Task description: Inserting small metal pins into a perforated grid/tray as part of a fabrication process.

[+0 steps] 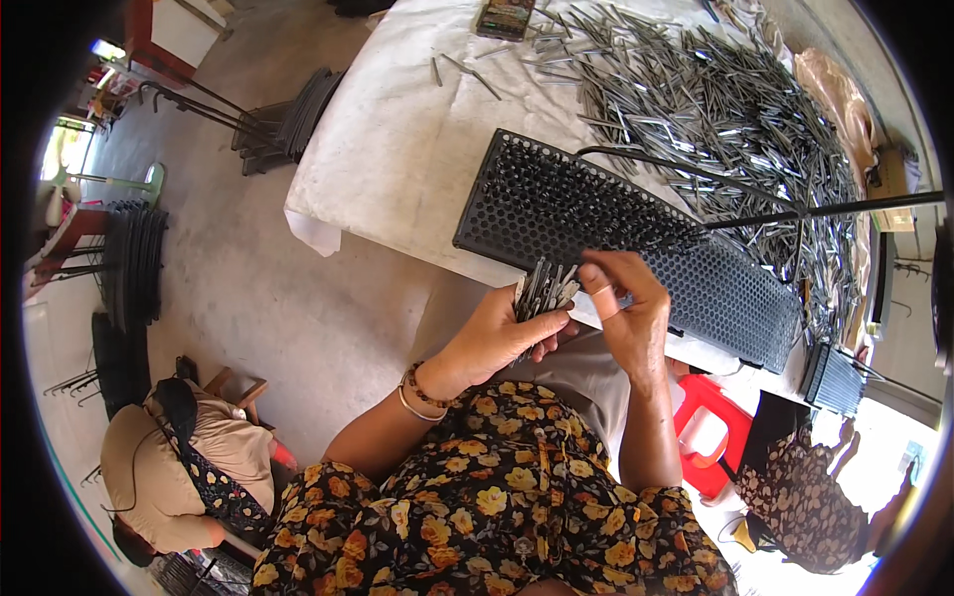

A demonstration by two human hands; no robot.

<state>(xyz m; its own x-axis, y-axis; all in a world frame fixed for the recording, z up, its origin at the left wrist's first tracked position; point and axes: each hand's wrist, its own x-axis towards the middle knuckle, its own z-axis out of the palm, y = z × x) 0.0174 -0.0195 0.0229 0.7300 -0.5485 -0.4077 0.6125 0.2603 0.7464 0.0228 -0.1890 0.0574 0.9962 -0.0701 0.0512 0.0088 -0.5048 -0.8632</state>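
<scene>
While the left grip (487, 340) clasps a bunch of metal strips (543, 286), their lower ends are lost inside the palm, so their number is hard to make out. Thumb and fingers press round the bunch; some fingers are partly hidden beneath it. The right grip (638, 310) is just beside it, fingers bent, thumb near the strip tips; whether it pinches a strip, I cannot tell.

Beyond both, a black perforated rack (730, 296) lies aslant on the desk (388, 139), part of its near edge covered by the right grip. Dark pieces crowd its far side, merging too closely to separate. A rod (865, 207) crosses above the loose pile (730, 124), hiding a little of it. The top edge cuts off a small box (505, 20). At lower right, glare washes out the surroundings of another person (807, 497); a red stool (733, 422) is partly hidden by the right forearm.
</scene>
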